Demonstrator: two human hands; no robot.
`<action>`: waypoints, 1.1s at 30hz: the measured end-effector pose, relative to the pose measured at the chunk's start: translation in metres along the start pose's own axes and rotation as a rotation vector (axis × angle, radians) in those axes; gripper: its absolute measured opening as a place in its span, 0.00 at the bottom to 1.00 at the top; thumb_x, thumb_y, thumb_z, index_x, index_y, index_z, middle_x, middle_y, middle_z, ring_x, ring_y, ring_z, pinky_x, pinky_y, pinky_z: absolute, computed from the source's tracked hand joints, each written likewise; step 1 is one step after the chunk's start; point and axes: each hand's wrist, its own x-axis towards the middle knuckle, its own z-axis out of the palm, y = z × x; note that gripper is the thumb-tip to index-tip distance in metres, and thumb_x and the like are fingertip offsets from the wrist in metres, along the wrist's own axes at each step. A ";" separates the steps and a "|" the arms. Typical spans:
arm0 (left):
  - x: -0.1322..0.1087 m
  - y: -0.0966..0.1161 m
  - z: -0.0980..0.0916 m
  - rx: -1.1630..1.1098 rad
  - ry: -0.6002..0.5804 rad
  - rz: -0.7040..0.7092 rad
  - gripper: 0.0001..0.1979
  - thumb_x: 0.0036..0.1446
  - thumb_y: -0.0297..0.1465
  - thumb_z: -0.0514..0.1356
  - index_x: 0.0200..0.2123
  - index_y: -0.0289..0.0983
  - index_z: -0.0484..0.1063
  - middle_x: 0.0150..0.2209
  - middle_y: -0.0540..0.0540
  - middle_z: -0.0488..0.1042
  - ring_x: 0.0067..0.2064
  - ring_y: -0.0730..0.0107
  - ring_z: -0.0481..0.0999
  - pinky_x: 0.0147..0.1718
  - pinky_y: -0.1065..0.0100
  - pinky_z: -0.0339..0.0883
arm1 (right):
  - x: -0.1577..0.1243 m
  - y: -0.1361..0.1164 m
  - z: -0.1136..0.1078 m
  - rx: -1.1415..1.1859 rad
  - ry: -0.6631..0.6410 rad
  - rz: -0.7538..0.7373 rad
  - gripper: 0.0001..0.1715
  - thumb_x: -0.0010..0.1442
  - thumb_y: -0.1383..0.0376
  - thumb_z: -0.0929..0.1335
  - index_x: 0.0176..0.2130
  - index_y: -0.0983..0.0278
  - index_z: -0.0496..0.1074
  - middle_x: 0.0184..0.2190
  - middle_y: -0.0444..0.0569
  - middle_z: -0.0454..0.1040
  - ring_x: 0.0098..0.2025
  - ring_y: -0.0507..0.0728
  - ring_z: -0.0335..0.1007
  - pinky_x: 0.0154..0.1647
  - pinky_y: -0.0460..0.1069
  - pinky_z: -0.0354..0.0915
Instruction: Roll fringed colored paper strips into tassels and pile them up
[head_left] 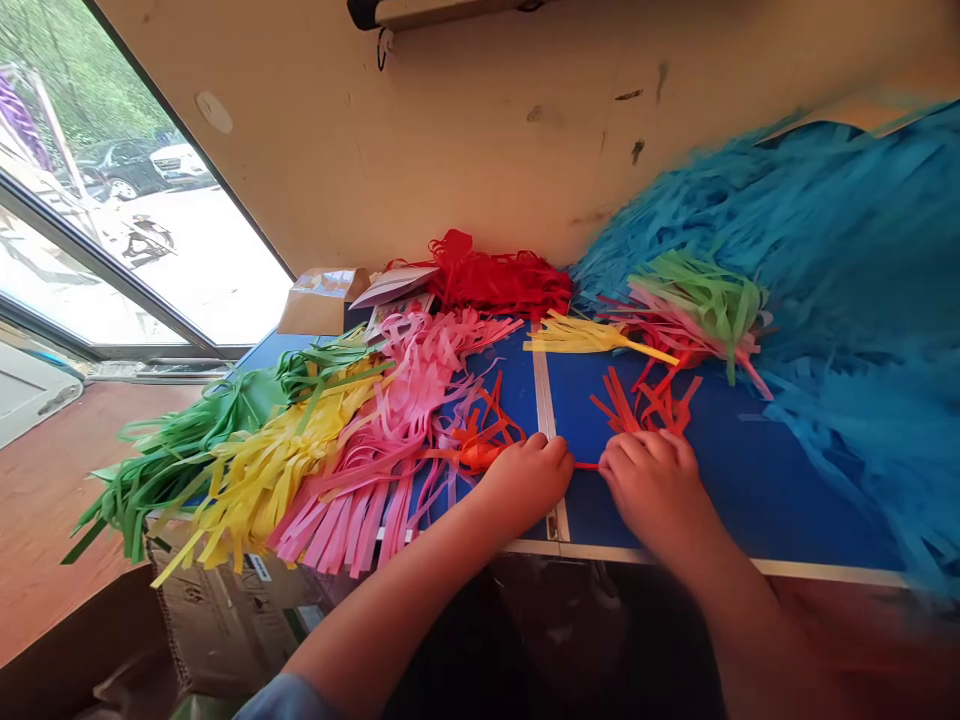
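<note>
**Thin red paper strips (637,408) fanned beneath your fingers on the blue tabletop (720,480)**

The thin red paper strips lie in a loose, crisscrossed fan on the bare blue surface, their narrow ends splayed outward and one strip poking out between your hands. Your right hand (652,490) sits over their lower end, fingers slightly curved and touching them; you can't tell from this view whether it grips them. Your left hand (525,482) is curled, knuckles up, just right of a crumpled orange-red paper bundle (476,455), and whether it holds anything is hidden too. A narrow metal seam strip (544,400) runs up the tabletop between your hands.

To the left lie long fringes of pink paper (367,480), yellow paper (274,475) and green paper (180,470). Ahead sit a heap of red paper fringe (495,282) and a yellow paper tassel (592,338). A green-and-pink paper tassel (712,310) rests against a large mound of turquoise paper fringe (832,300) on the right.
</note>
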 end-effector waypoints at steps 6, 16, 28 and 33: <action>-0.012 -0.005 -0.001 0.037 -0.035 -0.037 0.09 0.60 0.23 0.48 0.40 0.30 0.67 0.37 0.40 0.67 0.39 0.58 0.69 0.29 0.63 0.68 | -0.010 0.008 -0.005 -0.002 -0.028 0.039 0.10 0.58 0.69 0.62 0.28 0.63 0.71 0.31 0.46 0.72 0.38 0.56 0.63 0.48 0.54 0.49; -0.022 -0.015 0.002 -0.007 -0.022 -0.063 0.11 0.63 0.25 0.46 0.40 0.32 0.68 0.40 0.41 0.68 0.40 0.62 0.67 0.39 0.63 0.66 | -0.019 0.026 -0.005 0.127 -0.106 0.224 0.15 0.58 0.63 0.61 0.22 0.60 0.69 0.34 0.45 0.71 0.39 0.57 0.62 0.46 0.58 0.50; -0.024 -0.020 -0.001 -0.157 -0.012 -0.107 0.14 0.63 0.28 0.46 0.36 0.33 0.71 0.38 0.43 0.69 0.40 0.64 0.68 0.41 0.64 0.64 | -0.015 0.033 -0.006 0.263 -0.225 0.305 0.11 0.54 0.62 0.63 0.24 0.57 0.71 0.36 0.44 0.70 0.39 0.57 0.61 0.43 0.57 0.52; -0.018 -0.024 -0.007 -0.257 -0.029 -0.173 0.14 0.63 0.29 0.46 0.39 0.32 0.70 0.39 0.43 0.69 0.42 0.63 0.68 0.44 0.63 0.63 | -0.006 0.034 -0.006 0.323 -0.302 0.339 0.10 0.51 0.63 0.63 0.22 0.58 0.70 0.34 0.45 0.69 0.40 0.58 0.61 0.41 0.58 0.52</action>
